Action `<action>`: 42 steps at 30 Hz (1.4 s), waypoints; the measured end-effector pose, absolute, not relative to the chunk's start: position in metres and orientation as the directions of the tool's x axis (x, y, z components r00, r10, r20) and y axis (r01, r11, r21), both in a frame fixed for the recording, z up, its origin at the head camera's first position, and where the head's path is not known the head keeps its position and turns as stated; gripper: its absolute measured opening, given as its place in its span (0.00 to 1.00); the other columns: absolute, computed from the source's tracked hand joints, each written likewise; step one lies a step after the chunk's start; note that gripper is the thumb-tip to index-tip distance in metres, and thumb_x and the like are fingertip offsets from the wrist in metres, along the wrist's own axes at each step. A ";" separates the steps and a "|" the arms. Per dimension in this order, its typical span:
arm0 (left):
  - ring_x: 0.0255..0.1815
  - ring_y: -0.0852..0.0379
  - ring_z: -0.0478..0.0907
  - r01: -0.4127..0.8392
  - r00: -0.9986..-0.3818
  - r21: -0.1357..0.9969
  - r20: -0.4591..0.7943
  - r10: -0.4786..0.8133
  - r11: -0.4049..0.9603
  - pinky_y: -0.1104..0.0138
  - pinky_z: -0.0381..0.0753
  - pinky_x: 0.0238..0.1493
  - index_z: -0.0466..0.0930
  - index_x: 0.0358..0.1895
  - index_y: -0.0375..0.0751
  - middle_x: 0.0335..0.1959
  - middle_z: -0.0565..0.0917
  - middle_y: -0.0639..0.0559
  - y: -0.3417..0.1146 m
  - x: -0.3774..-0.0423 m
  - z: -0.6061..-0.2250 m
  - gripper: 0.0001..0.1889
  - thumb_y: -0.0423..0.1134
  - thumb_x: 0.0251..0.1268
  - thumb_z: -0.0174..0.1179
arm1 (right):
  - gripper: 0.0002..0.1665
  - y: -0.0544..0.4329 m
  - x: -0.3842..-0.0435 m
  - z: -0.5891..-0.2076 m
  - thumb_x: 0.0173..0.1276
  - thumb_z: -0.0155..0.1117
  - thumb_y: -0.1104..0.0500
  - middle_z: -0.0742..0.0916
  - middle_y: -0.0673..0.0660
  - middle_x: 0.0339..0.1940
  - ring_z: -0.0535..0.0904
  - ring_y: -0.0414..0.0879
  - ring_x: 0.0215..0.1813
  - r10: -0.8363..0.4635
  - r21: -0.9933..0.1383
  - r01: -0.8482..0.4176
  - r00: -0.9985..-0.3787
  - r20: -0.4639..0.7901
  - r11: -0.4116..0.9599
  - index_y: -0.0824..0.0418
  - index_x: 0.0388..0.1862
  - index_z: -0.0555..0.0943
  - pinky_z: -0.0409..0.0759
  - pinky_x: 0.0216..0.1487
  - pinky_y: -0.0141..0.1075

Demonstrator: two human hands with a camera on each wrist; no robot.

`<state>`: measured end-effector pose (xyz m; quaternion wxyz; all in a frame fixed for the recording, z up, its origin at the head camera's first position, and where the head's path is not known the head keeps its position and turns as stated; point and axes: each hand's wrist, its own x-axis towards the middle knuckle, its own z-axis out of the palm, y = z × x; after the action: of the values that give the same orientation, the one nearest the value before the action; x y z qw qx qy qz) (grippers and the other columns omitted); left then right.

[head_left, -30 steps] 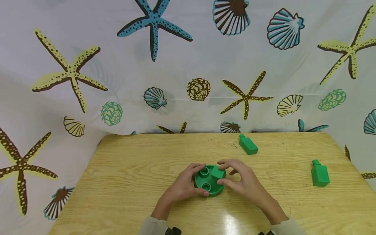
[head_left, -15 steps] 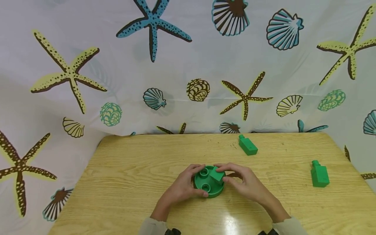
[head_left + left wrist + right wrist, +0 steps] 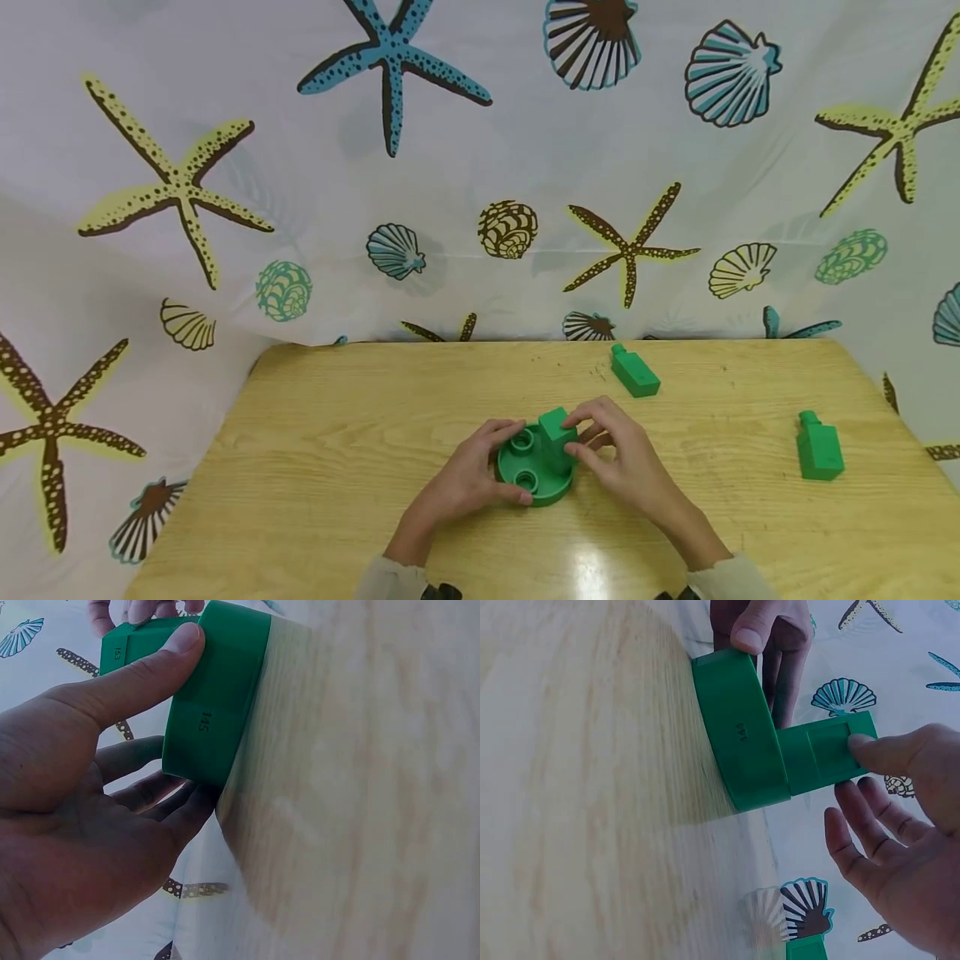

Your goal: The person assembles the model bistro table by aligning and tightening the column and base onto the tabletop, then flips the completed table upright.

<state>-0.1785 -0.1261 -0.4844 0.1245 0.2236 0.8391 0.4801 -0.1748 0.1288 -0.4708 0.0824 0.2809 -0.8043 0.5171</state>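
A round green base (image 3: 535, 479) with a raised rim and two visible ring sockets sits on the wooden table. My left hand (image 3: 475, 475) grips its rim from the left, thumb at the front and fingers round the back; the left wrist view shows the thumb on the base's side wall (image 3: 214, 697). Standing on the base's right part is a green rectangular block (image 3: 555, 435), its foot inside the rim. My right hand (image 3: 618, 446) pinches the block near its top, and in the right wrist view the thumb presses one face of the block (image 3: 826, 754).
Two more green blocks with knobbed ends are on the wooden table (image 3: 337, 450): one block (image 3: 635, 372) lies near the back edge, the other block (image 3: 819, 450) is at the right. A white cloth (image 3: 465, 283) printed with starfish and shells hangs behind.
The block has gone from leaning low over the base to standing taller on it. My right hand has shifted its hold on the block; my left hand stays on the rim.
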 end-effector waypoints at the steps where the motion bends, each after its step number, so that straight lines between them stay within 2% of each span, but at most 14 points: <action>1: 0.74 0.42 0.66 0.258 -0.868 0.859 0.006 0.496 0.442 0.47 0.65 0.74 0.63 0.78 0.33 0.71 0.69 0.42 -0.126 -0.179 -0.484 0.51 0.41 0.52 0.82 | 0.17 0.129 -0.175 -0.470 0.66 0.73 0.68 0.83 0.50 0.51 0.84 0.47 0.44 -0.359 -0.781 -0.538 -0.830 0.427 0.316 0.54 0.51 0.82 0.88 0.42 0.39; 3: 0.74 0.42 0.66 0.266 -0.867 0.853 0.009 0.497 0.450 0.47 0.65 0.74 0.63 0.78 0.33 0.72 0.69 0.42 -0.125 -0.180 -0.482 0.51 0.41 0.52 0.82 | 0.16 0.129 -0.175 -0.469 0.67 0.73 0.68 0.84 0.52 0.56 0.84 0.49 0.48 -0.351 -0.777 -0.546 -0.827 0.440 0.312 0.54 0.50 0.82 0.88 0.43 0.41; 6: 0.74 0.42 0.65 0.270 -0.870 0.848 0.012 0.493 0.456 0.46 0.64 0.74 0.63 0.78 0.34 0.72 0.69 0.41 -0.124 -0.182 -0.479 0.50 0.41 0.52 0.82 | 0.14 0.129 -0.177 -0.468 0.70 0.70 0.68 0.82 0.56 0.65 0.82 0.54 0.61 -0.361 -0.798 -0.540 -0.824 0.436 0.268 0.55 0.50 0.81 0.87 0.51 0.45; 8: 0.74 0.41 0.65 0.268 -0.872 0.850 0.013 0.489 0.454 0.46 0.64 0.74 0.63 0.78 0.34 0.72 0.69 0.41 -0.124 -0.183 -0.478 0.50 0.41 0.52 0.81 | 0.14 0.129 -0.179 -0.468 0.71 0.68 0.69 0.81 0.57 0.68 0.79 0.56 0.67 -0.372 -0.818 -0.523 -0.828 0.420 0.239 0.56 0.51 0.81 0.85 0.55 0.46; 10: 0.74 0.41 0.65 0.262 -0.873 0.853 0.010 0.487 0.452 0.46 0.64 0.74 0.63 0.78 0.34 0.72 0.69 0.41 -0.124 -0.183 -0.478 0.50 0.41 0.52 0.82 | 0.14 0.129 -0.180 -0.468 0.71 0.67 0.71 0.82 0.59 0.66 0.79 0.56 0.66 -0.379 -0.833 -0.505 -0.834 0.402 0.228 0.57 0.51 0.81 0.85 0.55 0.45; 13: 0.75 0.41 0.65 0.257 -0.871 0.857 0.004 0.492 0.447 0.46 0.64 0.74 0.63 0.77 0.33 0.72 0.69 0.41 -0.125 -0.182 -0.480 0.50 0.41 0.52 0.82 | 0.16 0.131 -0.179 -0.470 0.70 0.68 0.71 0.83 0.57 0.61 0.82 0.54 0.61 -0.373 -0.835 -0.488 -0.846 0.381 0.255 0.57 0.52 0.81 0.87 0.49 0.42; 20: 0.75 0.41 0.64 0.265 -0.869 0.854 0.012 0.494 0.447 0.45 0.63 0.75 0.64 0.77 0.33 0.72 0.70 0.41 -0.124 -0.183 -0.480 0.50 0.41 0.51 0.82 | 0.18 0.138 -0.177 -0.468 0.68 0.74 0.60 0.83 0.50 0.51 0.80 0.49 0.46 -0.360 -0.797 -0.499 -0.852 0.380 0.340 0.53 0.56 0.82 0.86 0.39 0.36; 22: 0.75 0.41 0.64 0.268 -0.870 0.854 0.016 0.492 0.446 0.45 0.62 0.75 0.65 0.77 0.33 0.71 0.70 0.41 -0.124 -0.184 -0.479 0.50 0.41 0.51 0.82 | 0.18 0.141 -0.178 -0.466 0.68 0.74 0.61 0.82 0.49 0.51 0.79 0.49 0.46 -0.367 -0.792 -0.508 -0.847 0.386 0.338 0.52 0.56 0.82 0.86 0.39 0.37; 27: 0.74 0.41 0.66 0.274 -0.875 0.849 0.025 0.483 0.453 0.46 0.62 0.75 0.66 0.76 0.33 0.70 0.70 0.41 -0.125 -0.186 -0.479 0.50 0.40 0.50 0.83 | 0.20 0.145 -0.180 -0.463 0.69 0.68 0.72 0.82 0.54 0.60 0.79 0.51 0.61 -0.410 -0.835 -0.492 -0.834 0.370 0.246 0.57 0.57 0.82 0.87 0.51 0.42; 29: 0.74 0.41 0.66 0.276 -0.877 0.845 0.027 0.480 0.458 0.46 0.62 0.75 0.66 0.76 0.32 0.70 0.71 0.41 -0.126 -0.185 -0.480 0.50 0.40 0.49 0.83 | 0.20 0.146 -0.179 -0.464 0.69 0.66 0.74 0.82 0.56 0.62 0.79 0.52 0.64 -0.422 -0.863 -0.459 -0.839 0.343 0.210 0.58 0.57 0.81 0.86 0.54 0.43; 33: 0.73 0.40 0.67 0.276 -0.880 0.847 0.033 0.474 0.455 0.46 0.63 0.75 0.67 0.75 0.32 0.70 0.71 0.40 -0.127 -0.182 -0.483 0.50 0.39 0.47 0.84 | 0.20 0.146 -0.178 -0.467 0.67 0.71 0.71 0.84 0.55 0.56 0.81 0.51 0.59 -0.421 -0.882 -0.431 -0.847 0.323 0.190 0.58 0.55 0.81 0.86 0.53 0.43; 42: 0.70 0.41 0.71 0.280 -0.887 0.841 0.043 0.459 0.463 0.49 0.69 0.72 0.69 0.74 0.33 0.68 0.73 0.41 -0.122 -0.181 -0.485 0.51 0.42 0.45 0.85 | 0.21 0.145 -0.176 -0.470 0.60 0.78 0.71 0.85 0.55 0.48 0.85 0.49 0.48 -0.380 -0.804 -0.558 -0.803 0.460 0.205 0.60 0.51 0.84 0.87 0.51 0.40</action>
<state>-0.1809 -0.1219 -0.4848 0.0948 0.2174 0.8499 0.4705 -0.1761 0.1447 -0.4703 0.0804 0.3036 -0.7721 0.5524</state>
